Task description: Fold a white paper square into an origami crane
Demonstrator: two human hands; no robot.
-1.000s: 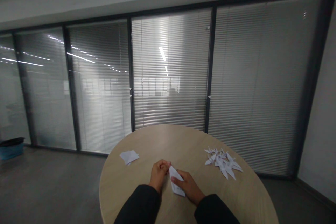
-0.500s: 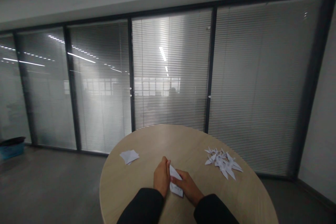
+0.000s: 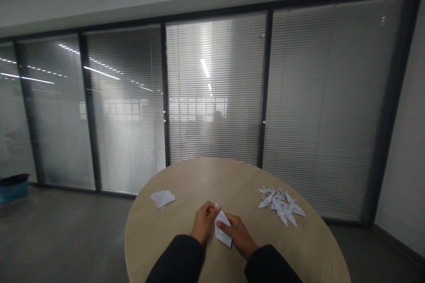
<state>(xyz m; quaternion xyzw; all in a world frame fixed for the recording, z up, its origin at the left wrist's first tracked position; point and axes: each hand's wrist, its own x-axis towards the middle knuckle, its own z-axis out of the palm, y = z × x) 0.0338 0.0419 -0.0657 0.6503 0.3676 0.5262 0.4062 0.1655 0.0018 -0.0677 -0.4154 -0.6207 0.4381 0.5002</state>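
Gently, the left hand [image 3: 203, 222] pinches the tip of the folded paper [image 3: 223, 230] while the right hand [image 3: 237, 234] presses its face, holding the crease tight.

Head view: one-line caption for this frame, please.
Left hand and right hand hold folded paper on a round wooden table, near paper cranes and loose sheets.

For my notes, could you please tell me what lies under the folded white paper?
The folded paper lies on the round wooden table; the surface directly beneath it is hidden.

Black long sleeves [image 3: 175, 258] reach bare hands [image 3: 203, 222].
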